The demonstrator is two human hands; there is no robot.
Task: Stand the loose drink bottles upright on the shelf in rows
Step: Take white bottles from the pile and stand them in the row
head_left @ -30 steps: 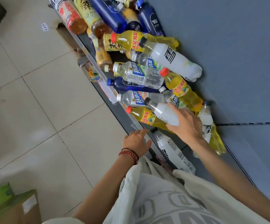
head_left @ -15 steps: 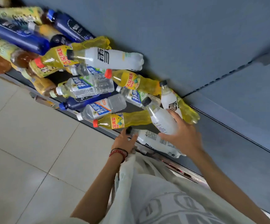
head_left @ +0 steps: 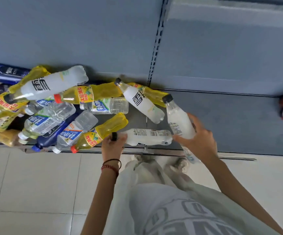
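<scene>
1. Rightward, clear of the heap [head_left: 52,112], the right grip [head_left: 200,139] has carried a milky white plastic bottle with black cap [head_left: 179,119], fingers clamped round it above the grey shelf [head_left: 239,126].
2. Near the front edge, the left grip [head_left: 112,145] clasps the cap end of a second white plastic bottle [head_left: 147,137] lying on the shelf.

Pale printed T-shirt [head_left: 179,214], trousers [head_left: 145,173], grey shoes [head_left: 141,158]; red bead bracelet [head_left: 109,167], black cord [head_left: 113,160]

Soft even daylight — slight motion blur, wide-angle bending at edges
</scene>
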